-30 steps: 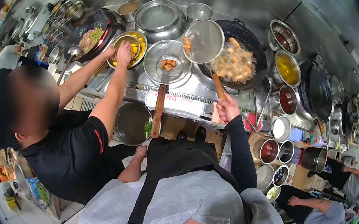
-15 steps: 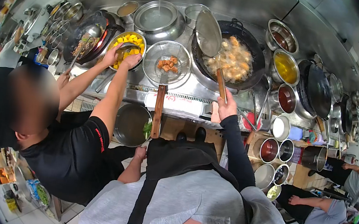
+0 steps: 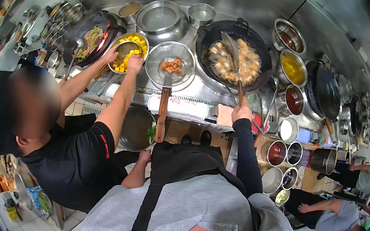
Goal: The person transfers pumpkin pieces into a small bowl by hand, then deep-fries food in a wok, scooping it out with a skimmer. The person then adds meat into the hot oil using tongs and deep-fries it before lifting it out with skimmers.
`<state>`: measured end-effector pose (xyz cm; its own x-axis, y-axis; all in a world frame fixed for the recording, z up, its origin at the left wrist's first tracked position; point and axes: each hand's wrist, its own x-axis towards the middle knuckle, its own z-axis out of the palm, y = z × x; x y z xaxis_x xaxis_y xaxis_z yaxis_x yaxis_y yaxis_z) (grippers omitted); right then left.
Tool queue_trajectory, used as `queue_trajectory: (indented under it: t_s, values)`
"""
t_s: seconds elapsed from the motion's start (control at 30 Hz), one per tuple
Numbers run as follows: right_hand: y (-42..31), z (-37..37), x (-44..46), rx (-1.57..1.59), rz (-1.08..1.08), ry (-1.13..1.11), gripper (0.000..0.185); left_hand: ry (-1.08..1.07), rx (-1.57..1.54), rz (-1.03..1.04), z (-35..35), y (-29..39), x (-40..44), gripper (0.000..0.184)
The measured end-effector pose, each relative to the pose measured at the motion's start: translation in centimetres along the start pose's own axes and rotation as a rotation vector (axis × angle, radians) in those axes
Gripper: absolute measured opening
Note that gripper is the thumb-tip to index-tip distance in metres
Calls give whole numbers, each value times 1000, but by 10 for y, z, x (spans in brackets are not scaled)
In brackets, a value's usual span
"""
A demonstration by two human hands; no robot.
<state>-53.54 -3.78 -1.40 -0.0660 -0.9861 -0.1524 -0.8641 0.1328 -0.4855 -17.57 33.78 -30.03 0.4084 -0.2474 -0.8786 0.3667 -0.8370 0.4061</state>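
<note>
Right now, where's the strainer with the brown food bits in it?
In the head view, the strainer is just left of upper centre, between the bubbling wok and the bowl of yellow chunks.

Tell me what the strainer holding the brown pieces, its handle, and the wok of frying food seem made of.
Strainer basket: silvery metal mesh, probably stainless steel, by its sheen and see-through weave.
Handle: apparently smooth wood, by its brown colour and uneven darker tones.
Wok: likely iron or carbon steel, blackened, by its dark wall; which is unclear.
</note>
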Motion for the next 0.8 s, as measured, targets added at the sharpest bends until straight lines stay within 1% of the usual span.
queue_trajectory:
  t_s: [0.07, 0.1, 0.17, 0.2, 0.23, 0.33, 0.47, 0.53, 0.6, 0.7, 0.8]
  values:
    - [31, 32, 19, 162, -282, 173, 49, -5, 18, 4, 6, 5, 4, 40]
    - [32, 31, 19, 242, -419, 255, 46, -16, 37, -1, 3, 4, 6, 42]
    - [39, 15, 30, 820, 86, -231, 32, -26, 63, 0, -1, 3, 10, 45]
    - [31, -4, 28, 1090, 348, -484, 26, -27, 67, 2, -1, 4, 7, 46]
    - [8, -28, 16, 1198, 408, -522, 15, -30, 72, 0, -1, 4, 4, 46]
    - [31, -28, 19, 1473, 409, -639, 19, -36, 86, -12, -1, 4, -4, 47]
    - [49, -29, 13, 1560, 371, -680, 22, -11, 67, -8, 2, 1, -13, 45]
    - [52, -28, 11, 1530, 372, -651, 25, -12, 50, -2, -1, -11, 1, 45]
    - [52, -29, 10, 1510, 372, -634, 25, -67, 40, -30, -5, -9, 3, 46]
    - [50, -34, 3, 1395, 330, -557, 30, -63, 38, -6, -8, -2, -4, 46]
    - [54, -36, 4, 1195, 301, -500, 42, -34, 28, 26, -4, 0, -9, 45]
